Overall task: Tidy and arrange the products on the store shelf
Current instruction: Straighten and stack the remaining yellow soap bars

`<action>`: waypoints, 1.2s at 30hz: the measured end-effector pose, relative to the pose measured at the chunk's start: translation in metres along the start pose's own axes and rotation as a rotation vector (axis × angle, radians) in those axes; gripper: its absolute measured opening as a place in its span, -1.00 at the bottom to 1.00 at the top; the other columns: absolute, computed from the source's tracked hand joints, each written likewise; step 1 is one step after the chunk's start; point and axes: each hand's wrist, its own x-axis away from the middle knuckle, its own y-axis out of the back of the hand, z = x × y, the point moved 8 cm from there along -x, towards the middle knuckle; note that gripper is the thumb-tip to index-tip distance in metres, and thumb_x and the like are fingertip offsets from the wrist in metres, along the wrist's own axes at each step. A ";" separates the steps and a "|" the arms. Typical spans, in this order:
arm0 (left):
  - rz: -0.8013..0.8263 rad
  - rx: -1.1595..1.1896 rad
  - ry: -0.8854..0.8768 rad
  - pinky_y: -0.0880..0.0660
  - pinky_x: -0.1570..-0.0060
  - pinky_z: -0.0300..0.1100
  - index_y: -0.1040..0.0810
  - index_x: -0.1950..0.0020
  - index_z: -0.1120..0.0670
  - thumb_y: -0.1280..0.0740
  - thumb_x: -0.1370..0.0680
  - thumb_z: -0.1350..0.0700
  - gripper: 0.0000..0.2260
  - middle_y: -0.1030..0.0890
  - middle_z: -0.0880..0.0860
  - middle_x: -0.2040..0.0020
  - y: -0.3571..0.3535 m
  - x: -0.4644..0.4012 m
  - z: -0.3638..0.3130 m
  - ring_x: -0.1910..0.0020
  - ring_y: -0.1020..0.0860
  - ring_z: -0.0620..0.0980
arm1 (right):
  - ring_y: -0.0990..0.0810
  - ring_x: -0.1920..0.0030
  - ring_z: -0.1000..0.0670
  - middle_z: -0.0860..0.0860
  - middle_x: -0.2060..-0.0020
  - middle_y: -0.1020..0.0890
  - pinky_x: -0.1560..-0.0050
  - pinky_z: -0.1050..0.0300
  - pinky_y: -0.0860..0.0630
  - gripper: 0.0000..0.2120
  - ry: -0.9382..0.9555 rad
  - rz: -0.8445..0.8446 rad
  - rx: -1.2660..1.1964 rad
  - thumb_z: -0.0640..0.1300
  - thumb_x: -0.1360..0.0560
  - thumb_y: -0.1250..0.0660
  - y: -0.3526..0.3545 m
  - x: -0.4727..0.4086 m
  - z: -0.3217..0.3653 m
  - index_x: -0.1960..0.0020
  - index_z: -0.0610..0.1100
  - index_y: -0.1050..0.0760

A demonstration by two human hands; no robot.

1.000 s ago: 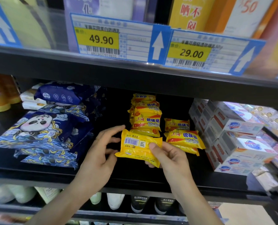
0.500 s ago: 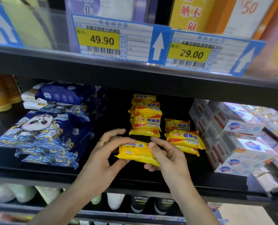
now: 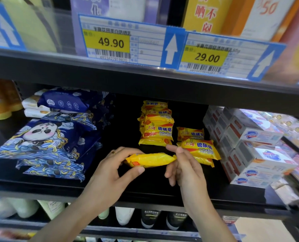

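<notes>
A yellow sulfur soap packet (image 3: 150, 159) is held edge-on just above the black shelf (image 3: 145, 193). My left hand (image 3: 108, 177) pinches its left end between thumb and fingers. My right hand (image 3: 185, 170) sits at its right end with the thumb lifted straight and the fingers loose; the packet's tip touches it. Behind stands a stack of the same yellow soaps (image 3: 157, 130). A lower pile of soaps (image 3: 199, 147) lies to the right of that stack.
Blue panda wipe packs (image 3: 45, 137) fill the shelf's left side and white boxed soaps (image 3: 250, 142) are stacked on the right. Orange bottles (image 3: 0, 100) stand at far left. Price tags (image 3: 124, 42) hang on the shelf above. Bottles (image 3: 124, 215) stand on the shelf below.
The packet has turned from barcode side up to edge-on. My left hand closed onto its left end, and my right thumb lifted off it.
</notes>
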 end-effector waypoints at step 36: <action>-0.037 0.006 0.197 -0.44 -0.01 -0.25 -0.58 -0.13 -0.29 -0.18 -0.57 -0.36 -0.71 -0.65 -0.31 -0.03 0.002 -0.002 0.016 -0.10 -0.59 -0.31 | -0.33 -0.43 0.02 0.20 -0.41 -0.42 -0.45 0.01 -0.20 -0.41 0.361 0.338 1.651 0.16 -0.59 -0.34 -0.012 0.003 0.063 -0.57 0.22 -0.26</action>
